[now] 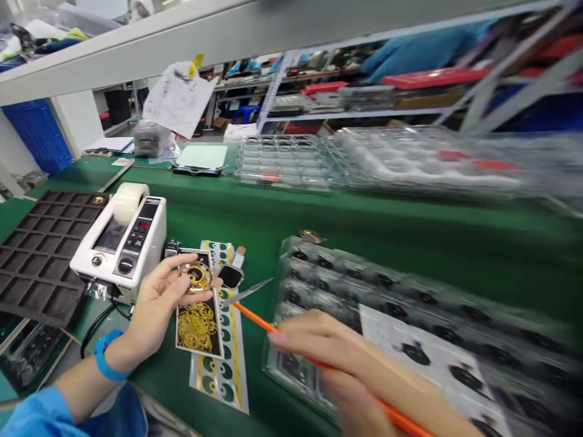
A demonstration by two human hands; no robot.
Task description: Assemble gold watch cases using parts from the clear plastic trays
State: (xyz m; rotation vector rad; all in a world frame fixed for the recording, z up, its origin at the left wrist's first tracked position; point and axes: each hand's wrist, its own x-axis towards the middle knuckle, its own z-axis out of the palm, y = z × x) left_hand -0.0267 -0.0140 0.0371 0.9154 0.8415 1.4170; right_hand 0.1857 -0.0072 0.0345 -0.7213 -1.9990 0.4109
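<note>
My left hand (157, 303) pinches a round gold-rimmed watch part (197, 276) with a dark centre between thumb and fingers. It is held over a shallow box (200, 349) of yellow ring-shaped pieces. My right hand (337, 358), blurred by motion, is closed around a thin orange stick-like tool (252, 317), its end pointing at the watch part but apart from it. Near that end is a pointed silver blade-like piece (250, 291); whether it joins the tool I cannot tell. Under the box lies a sheet of round stickers (223, 385), and a square-faced smartwatch (231, 276) is beside the box.
A white tape dispenser (155, 237) stands left of the box, with a black compartment tray (40, 249) beyond it. Clear plastic trays (310, 273) of dark round parts cover the right side, a printed sheet (428, 358) on top. More clear trays (282, 161) and a clipboard (200, 159) are behind.
</note>
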